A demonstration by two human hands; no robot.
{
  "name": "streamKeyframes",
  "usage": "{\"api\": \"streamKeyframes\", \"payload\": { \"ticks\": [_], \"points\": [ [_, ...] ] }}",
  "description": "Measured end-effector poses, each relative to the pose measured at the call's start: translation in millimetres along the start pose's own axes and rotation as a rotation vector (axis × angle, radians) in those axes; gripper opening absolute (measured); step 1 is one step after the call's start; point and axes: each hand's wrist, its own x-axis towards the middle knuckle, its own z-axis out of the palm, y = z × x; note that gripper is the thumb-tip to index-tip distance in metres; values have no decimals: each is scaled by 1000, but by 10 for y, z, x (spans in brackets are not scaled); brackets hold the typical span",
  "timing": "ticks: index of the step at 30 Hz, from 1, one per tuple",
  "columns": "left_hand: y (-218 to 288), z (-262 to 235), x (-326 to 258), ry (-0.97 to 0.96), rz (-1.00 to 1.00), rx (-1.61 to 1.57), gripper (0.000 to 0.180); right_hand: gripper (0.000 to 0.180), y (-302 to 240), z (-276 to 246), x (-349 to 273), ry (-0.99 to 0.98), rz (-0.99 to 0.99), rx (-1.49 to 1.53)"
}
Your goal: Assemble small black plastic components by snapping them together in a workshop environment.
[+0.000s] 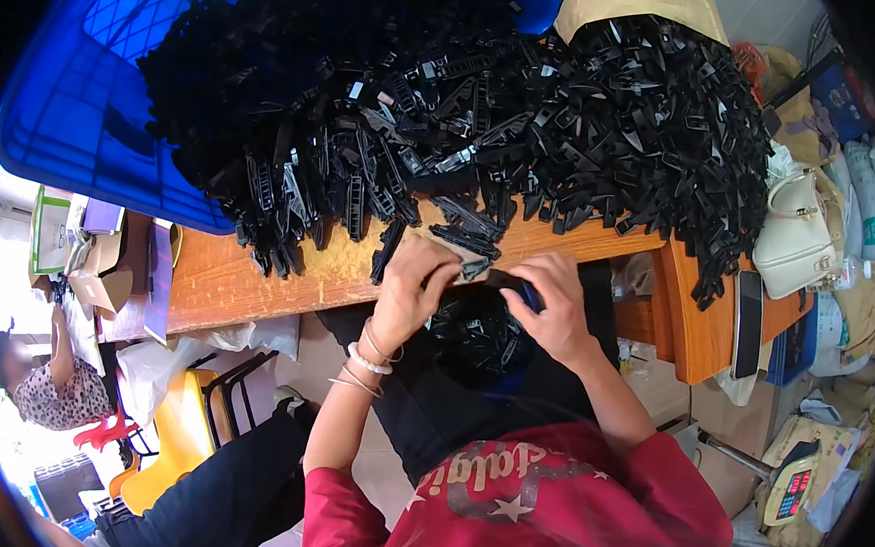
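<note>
Both of my hands work at the front edge of a wooden table (246, 297). My left hand (417, 280), with bracelets at its wrist, is closed in a pinch; its fingertips hide what they hold. My right hand (556, 306) is closed around a small dark piece with a blue side (524, 293). Between the hands lies a small pale greenish piece (474, 268). Just beyond them, several long black plastic parts (465, 225) lie loose. Below the hands, on my lap, more black parts (483, 342) are gathered.
A big heap of black plastic parts (627, 125) covers the table's far side, spilling from a blue crate (93, 167) and a tan sack (644, 10). A white handbag (798, 235) and a scale (793, 486) are at right. Another person (55, 385) sits far left, beyond a yellow chair (182, 438).
</note>
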Motion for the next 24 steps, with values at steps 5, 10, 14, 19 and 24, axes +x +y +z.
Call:
{"api": "streamKeyframes", "payload": {
  "ticks": [5,10,14,19,24],
  "points": [
    [-28,-25,210,49,-103,139,6,28,24,134,210,-47,45,-97],
    [-31,47,93,268,-69,250,4,27,68,187,234,-41,66,-88],
    [14,21,-52,120,60,295,7,25,149,183,232,-41,51,-22],
    [3,-68,132,117,-193,241,6,25,135,149,248,-43,80,84],
    [71,-46,38,217,-98,320,16,25,159,105,257,-38,131,126]
  ]
}}
